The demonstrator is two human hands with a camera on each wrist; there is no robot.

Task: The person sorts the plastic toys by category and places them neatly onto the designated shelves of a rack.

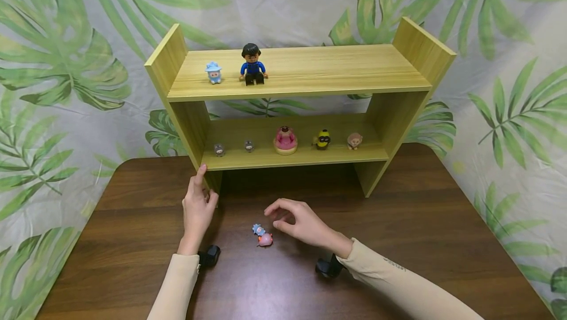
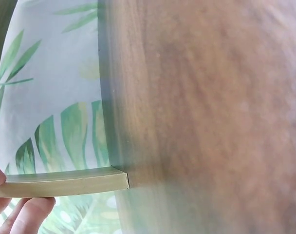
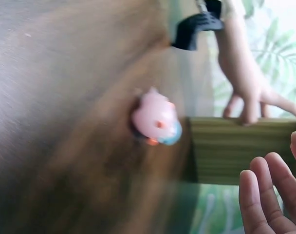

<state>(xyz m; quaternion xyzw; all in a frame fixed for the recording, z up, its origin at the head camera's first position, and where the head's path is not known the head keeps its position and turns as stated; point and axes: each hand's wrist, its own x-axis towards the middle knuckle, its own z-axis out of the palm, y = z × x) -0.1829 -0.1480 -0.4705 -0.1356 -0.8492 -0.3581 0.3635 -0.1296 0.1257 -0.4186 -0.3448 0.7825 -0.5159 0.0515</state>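
My left hand (image 1: 198, 209) grips the front edge of the wooden shelf's (image 1: 301, 92) left side panel, its index finger stretched up to the middle board's corner. In the left wrist view, fingers (image 2: 33, 214) lie on both sides of that panel (image 2: 80, 181). Loosely curved and holding nothing, my right hand (image 1: 305, 221) hovers just right of two small toys on the table. One is a light blue figurine (image 1: 258, 230); touching it in front is a rounded pink toy (image 1: 265, 240) with orange bits, which partly covers the blue one in the right wrist view.
On the top board sit a blue-hatted figurine (image 1: 213, 73) and a black-haired toy person (image 1: 253, 64). Along the middle board stand two small grey figurines, a pink bear (image 1: 285, 140), a yellow goggled toy (image 1: 323, 140) and a pale pink figurine (image 1: 354, 141). Leaf-patterned cloth hangs behind the brown table (image 1: 398, 241).
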